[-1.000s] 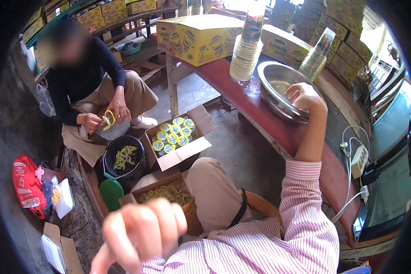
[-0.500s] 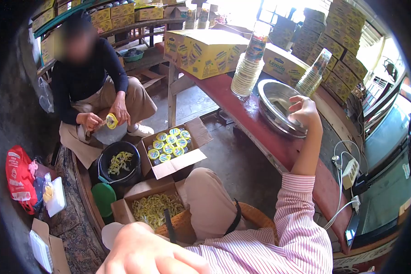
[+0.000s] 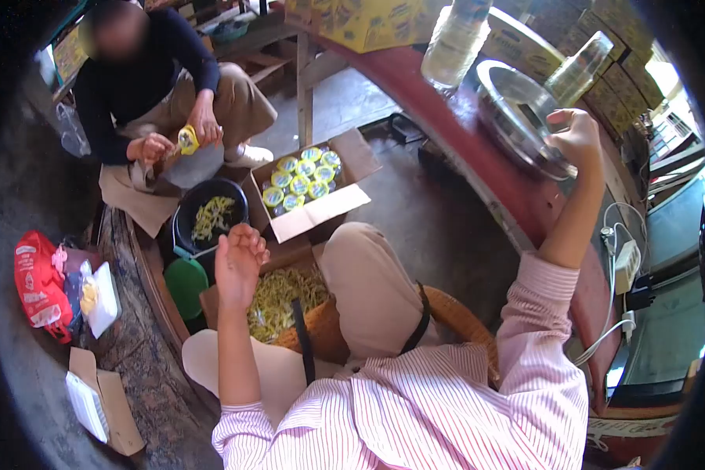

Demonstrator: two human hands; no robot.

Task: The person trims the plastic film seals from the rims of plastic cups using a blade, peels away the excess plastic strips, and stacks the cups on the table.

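My right hand [image 3: 576,139] reaches over the near edge of a round metal basin [image 3: 497,74] on the red table, fingers apart and bent; I cannot tell whether it touches the rim. Inside the basin something dark shows, too blurred to name. My left hand [image 3: 241,254] is raised with loosely curled fingers and nothing visible in it. Below it stands a cardboard box full of thin yellow-green strips [image 3: 286,301]. Just beyond is a dark bucket [image 3: 239,210] with more such strips. An open carton beside the bucket holds several yellow-lidded cups [image 3: 299,178].
Stacked clear cups [image 3: 456,47] and a second cup stack [image 3: 580,70] stand by the basin on the red table [image 3: 462,145]. A co-worker [image 3: 153,78] sits opposite, holding a yellow-lidded cup. A green lid [image 3: 186,288] and red bag [image 3: 41,282] lie left; a power strip [image 3: 627,266] hangs right.
My left hand has moved forward from close to the camera to over the strip box. My view has tilted downward; my right hand stays at the basin.
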